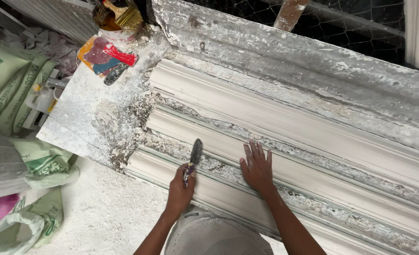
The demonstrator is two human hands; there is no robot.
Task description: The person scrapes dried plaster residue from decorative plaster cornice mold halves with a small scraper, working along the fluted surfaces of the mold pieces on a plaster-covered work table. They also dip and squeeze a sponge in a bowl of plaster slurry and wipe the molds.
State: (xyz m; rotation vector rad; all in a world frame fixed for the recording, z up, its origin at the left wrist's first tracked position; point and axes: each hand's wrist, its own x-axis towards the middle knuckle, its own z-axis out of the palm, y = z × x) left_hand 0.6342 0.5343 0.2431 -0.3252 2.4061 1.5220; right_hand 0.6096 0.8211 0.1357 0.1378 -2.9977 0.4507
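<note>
In the head view, the left hand (180, 185) has its grip pinching the handle of a small dark brush (194, 158). The brush's long axis runs nearly upright in the picture, bristles pointing away from the person onto the white plaster moulding (285, 118). The right hand (256, 167) lies flat on the moulding just right of the brush, fingers spread, holding nothing. The moulding lies on the dusty bench (84, 113).

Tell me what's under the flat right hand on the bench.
The right hand lies palm-down on a white plaster moulding strip, fingers spread. Crusty plaster residue shows beside it. The patch beneath the palm is covered. The left hand holds a small brush alongside.
</note>
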